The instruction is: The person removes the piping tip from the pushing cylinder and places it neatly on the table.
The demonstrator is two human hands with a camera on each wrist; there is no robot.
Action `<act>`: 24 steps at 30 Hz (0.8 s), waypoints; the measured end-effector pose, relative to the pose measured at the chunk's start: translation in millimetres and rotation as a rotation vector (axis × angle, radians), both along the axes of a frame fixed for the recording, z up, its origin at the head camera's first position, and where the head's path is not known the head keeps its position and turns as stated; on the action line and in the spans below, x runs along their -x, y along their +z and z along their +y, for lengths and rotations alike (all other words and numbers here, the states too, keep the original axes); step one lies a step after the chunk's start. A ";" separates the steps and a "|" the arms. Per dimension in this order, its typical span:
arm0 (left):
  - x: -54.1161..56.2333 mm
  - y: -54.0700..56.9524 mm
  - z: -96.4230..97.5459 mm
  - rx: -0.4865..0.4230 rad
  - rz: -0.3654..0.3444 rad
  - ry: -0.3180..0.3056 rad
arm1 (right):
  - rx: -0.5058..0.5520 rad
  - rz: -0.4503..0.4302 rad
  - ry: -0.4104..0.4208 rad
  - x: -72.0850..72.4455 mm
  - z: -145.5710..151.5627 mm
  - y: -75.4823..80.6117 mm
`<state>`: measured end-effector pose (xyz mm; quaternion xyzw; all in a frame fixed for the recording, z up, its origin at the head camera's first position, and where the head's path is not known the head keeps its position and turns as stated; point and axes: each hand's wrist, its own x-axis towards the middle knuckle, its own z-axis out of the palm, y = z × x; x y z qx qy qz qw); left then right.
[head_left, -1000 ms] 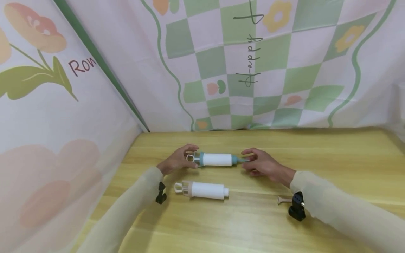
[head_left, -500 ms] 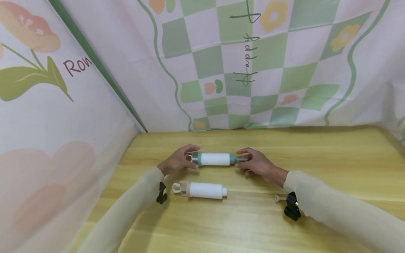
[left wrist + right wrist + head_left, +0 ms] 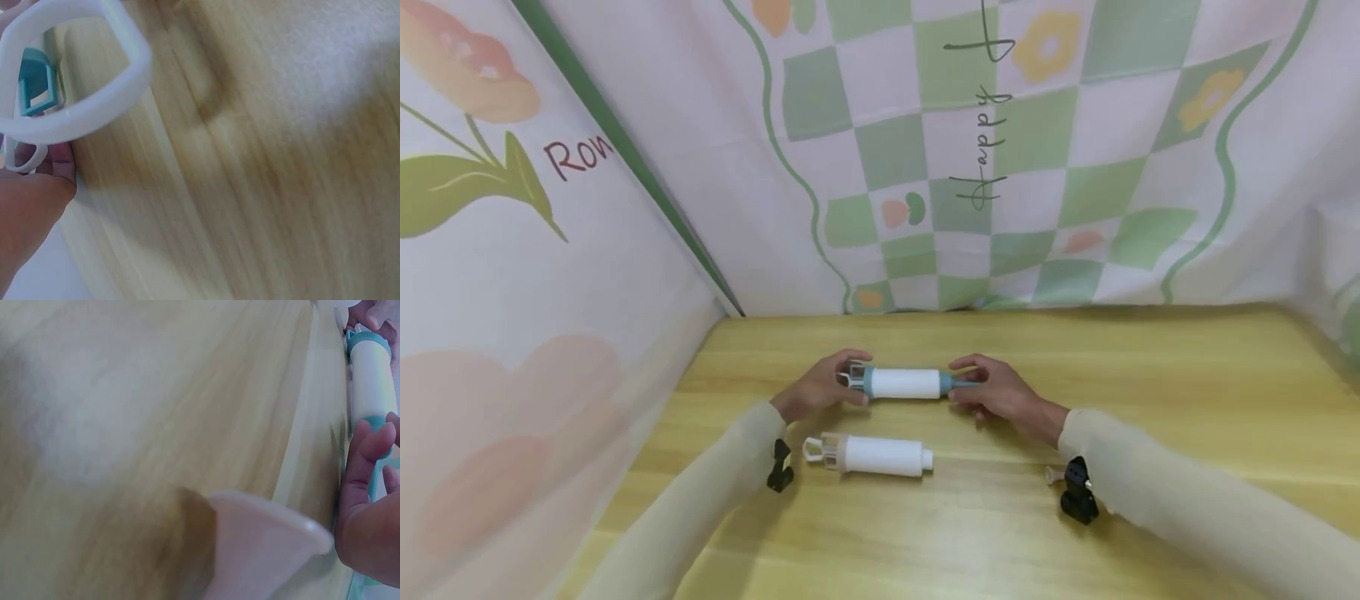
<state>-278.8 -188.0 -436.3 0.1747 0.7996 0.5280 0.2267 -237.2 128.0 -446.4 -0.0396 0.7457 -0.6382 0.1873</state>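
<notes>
A large syringe [image 3: 906, 383] with a white barrel, teal collar and teal tapered nozzle lies across the table. At its handle end my left hand [image 3: 820, 387] has its thumb and fingers bent round the collar. My right hand [image 3: 1003, 396] has its fingertips on both sides of the nozzle's teal base, with the thin tip running in under the palm; in the right wrist view its fingers [image 3: 369, 447] overlap that base. A second white syringe [image 3: 883, 456], with a pale pink collar and a white loop handle [image 3: 134, 62], lies nearer, its front end bare.
A pale pink nozzle [image 3: 1055, 475] lies on the table at the right, partly covered by the right wrist camera [image 3: 1078, 492]; its flared end is large in the right wrist view. Printed cloth [image 3: 880, 150] hangs along the back and left of the wooden table [image 3: 970, 533].
My right hand has slid left along the nozzle toward the barrel. My left hand stays at the handle end. Both syringes lie where they were; the head view has shifted slightly.
</notes>
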 end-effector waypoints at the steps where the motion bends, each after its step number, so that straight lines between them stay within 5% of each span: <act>1: -0.3 -0.1 -0.7 -0.002 0.002 0.002 | -0.001 0.004 0.000 0.6 -0.8 -0.4; 24: 4.0 -8.0 -4.0 0.006 0.017 0.007 | -0.006 0.002 -0.084 -2.2 -9.3 -1.0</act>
